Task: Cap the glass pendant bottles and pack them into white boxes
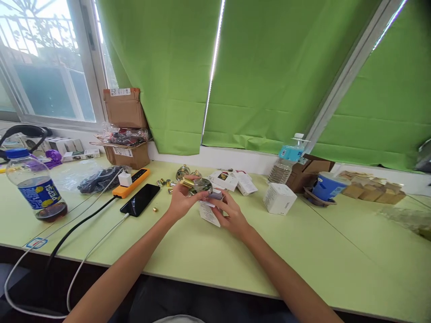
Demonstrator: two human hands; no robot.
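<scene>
Over the middle of the table, my left hand (182, 202) is closed around a clear glass perfume bottle (203, 185) with a gold cap, tilted on its side. Close beside it, my right hand (233, 217) grips a small white carton (209, 213) with printed text. The bottle is at the carton's upper end; fingers hide whether it is inside. Behind my left hand are round glass bottles (182, 172) with gold parts and several small gold caps (163, 182). One loose gold cap (155, 209) lies nearer to me.
To the left are a black phone (140, 199), an orange power strip (132, 183), cables and a Pepsi bottle (37, 188). Flattened cartons (225, 180) lie behind my hands. A white box (279, 198), a water bottle (286, 158) and a blue tub (327, 185) stand right.
</scene>
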